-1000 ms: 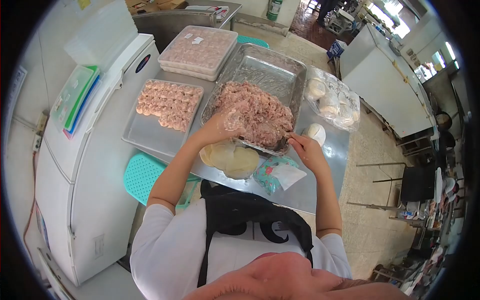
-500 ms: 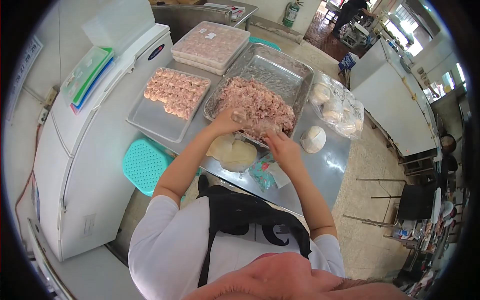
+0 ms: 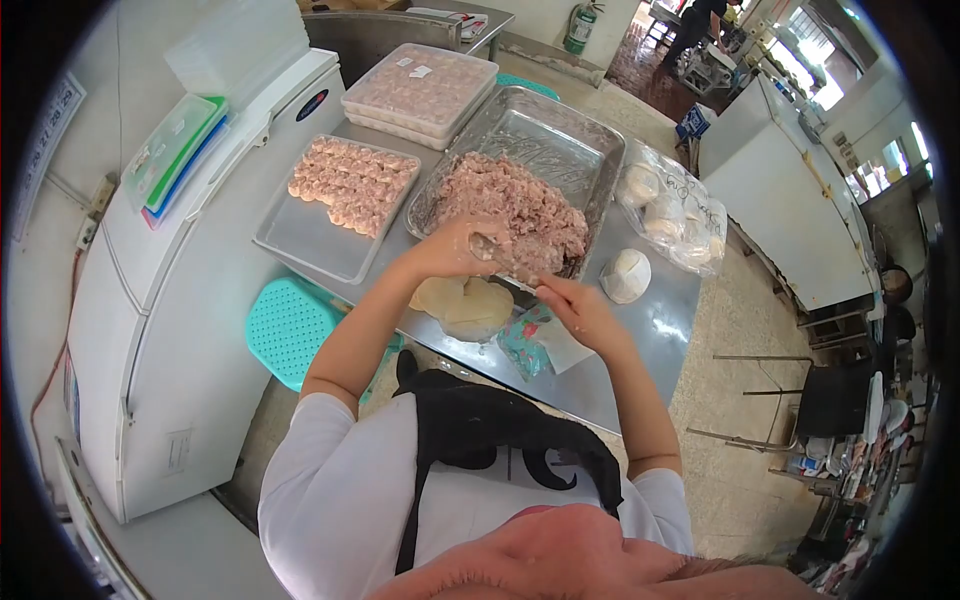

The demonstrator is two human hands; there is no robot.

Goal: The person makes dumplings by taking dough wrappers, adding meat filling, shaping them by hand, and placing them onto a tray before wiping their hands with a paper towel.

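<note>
Pink minced meat (image 3: 510, 205) fills the near part of a deep metal tray (image 3: 600, 150). Over the tray's near left part, my left hand (image 3: 460, 248) is curled round something I cannot make out. My right hand (image 3: 580, 308) pinches a thin utensil (image 3: 515, 268) that reaches toward the left hand. Pale round dough sheets (image 3: 470, 310) lie just below the tray, beside a floral plastic bag (image 3: 528, 340). On the left, a plastic tray (image 3: 300, 235) holds rows of small filled pieces (image 3: 350, 185). A white dough ball (image 3: 626, 276) sits right of the metal tray.
Stacked lidded containers (image 3: 420, 90) stand behind the filled pieces. Bagged dough balls (image 3: 672, 215) lie at the right table edge. A teal stool (image 3: 292, 333) and white freezer (image 3: 205, 330) are on the left, a black chair (image 3: 835, 400) on the right. Another person (image 3: 695, 30) stands far back.
Over the last second the view has shifted slightly. My right hand has come left from the tray's near right corner toward my left hand. The far person has moved.
</note>
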